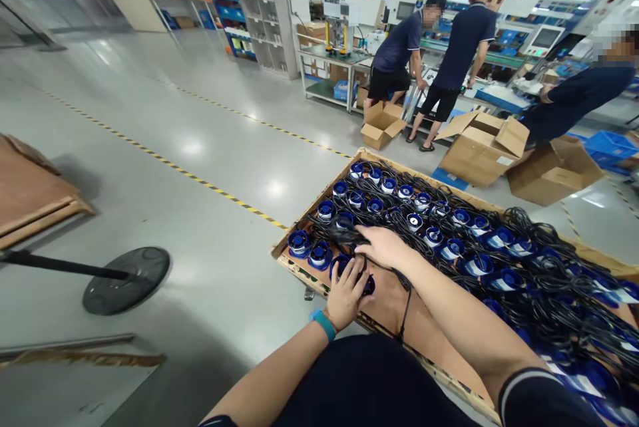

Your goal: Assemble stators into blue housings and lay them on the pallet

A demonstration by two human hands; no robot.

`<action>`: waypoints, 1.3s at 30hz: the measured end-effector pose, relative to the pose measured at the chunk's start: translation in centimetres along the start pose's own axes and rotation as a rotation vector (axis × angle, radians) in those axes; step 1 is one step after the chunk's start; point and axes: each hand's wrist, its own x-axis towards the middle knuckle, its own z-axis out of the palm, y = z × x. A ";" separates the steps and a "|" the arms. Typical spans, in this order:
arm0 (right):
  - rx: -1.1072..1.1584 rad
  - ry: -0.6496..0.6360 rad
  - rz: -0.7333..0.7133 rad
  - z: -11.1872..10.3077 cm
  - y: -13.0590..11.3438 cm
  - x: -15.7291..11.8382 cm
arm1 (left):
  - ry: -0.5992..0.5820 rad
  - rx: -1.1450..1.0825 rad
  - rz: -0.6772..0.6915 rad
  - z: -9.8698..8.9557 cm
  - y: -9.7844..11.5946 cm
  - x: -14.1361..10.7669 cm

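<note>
Rows of blue round devices (319, 254) with black cables stand in a wide shallow wooden-edged tray (399, 320) in front of me. My left hand (347, 294) is at the tray's near left corner, its fingers curled over a blue round device (368, 286) and covering much of it. Just beyond it, my right hand (383, 247) grips a coiled black cable (343, 234), blurred by motion, above the row. One loose cable end (405, 314) trails over the bare tray board.
Three people (454, 54) work at benches beyond the tray. Open cardboard boxes (482, 147) stand on the floor near them. To the left are a black round stand base (127, 281), a brown board stack (34, 194) and striped floor tape (174, 167).
</note>
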 end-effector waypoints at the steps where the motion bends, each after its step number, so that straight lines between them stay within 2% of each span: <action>1: 0.001 -0.077 -0.028 0.6 -0.6 0.4 | -0.005 -0.005 -0.007 -0.1 0.1 0.1; 3: 0.003 -0.135 -0.023 1.7 -1.4 1.0 | -0.016 -0.017 -0.027 -0.2 0.3 0.4; 11: -0.197 -0.110 0.217 4.6 -2.9 0.7 | -0.051 -0.052 -0.054 -0.5 0.6 1.0; 16: -0.257 -0.103 0.186 5.2 -4.0 1.4 | -0.045 -0.011 -0.067 -0.2 1.0 1.0; 20: -0.218 -0.094 0.211 4.5 -3.4 1.3 | -0.062 0.012 -0.059 0.1 1.4 1.1; 22: -0.190 -0.013 0.194 4.1 -2.4 -0.6 | -0.054 0.017 -0.052 0.4 1.5 1.3; 23: -0.164 0.070 0.179 4.2 -1.9 -2.2 | -0.056 0.018 -0.049 0.5 1.5 1.3; 26: -0.016 0.353 0.214 6.3 -0.3 -9.4 | -0.065 0.021 -0.034 0.6 1.3 1.4; 27: 0.040 0.374 0.267 7.5 0.2 -12.1 | -0.056 0.025 -0.024 0.5 1.2 1.3; 28: 0.079 0.331 0.322 8.9 0.7 -14.6 | -0.039 0.030 -0.016 0.4 1.0 1.3; 30: 0.099 0.155 0.452 11.6 1.7 -18.7 | -0.003 0.042 0.006 0.1 0.8 1.4; 33: 0.052 -0.054 0.601 14.3 3.0 -21.3 | -0.032 0.055 0.055 -0.5 0.3 2.5; 35: -0.010 -0.089 0.631 14.6 4.0 -21.4 | -0.134 0.056 0.110 -0.7 -0.1 3.9; 39: -0.068 -0.034 0.685 12.9 6.4 -21.5 | -0.353 0.056 0.195 -0.3 -0.4 6.4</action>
